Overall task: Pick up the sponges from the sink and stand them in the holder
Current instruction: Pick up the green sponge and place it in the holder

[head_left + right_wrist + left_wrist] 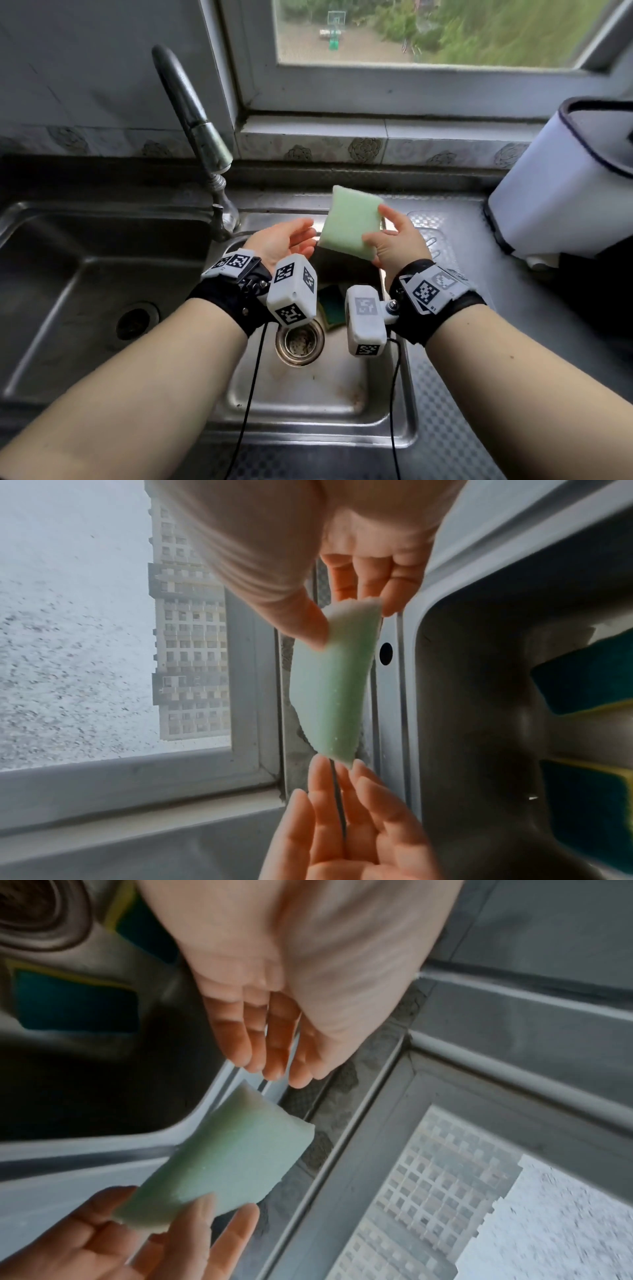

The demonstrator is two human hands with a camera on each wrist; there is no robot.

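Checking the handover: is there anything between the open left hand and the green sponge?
Nothing. In the left wrist view, the left hand is open just short of the green sponge, which the right hand pinches.

The left hand (274, 988) hung flat-fingered just above a pale green sponge (232, 1167), which the right hand (113, 1240) pinched at its lower end.

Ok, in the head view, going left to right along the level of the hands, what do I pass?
Left basin → faucet → left hand → green sponge → right hand → white container.
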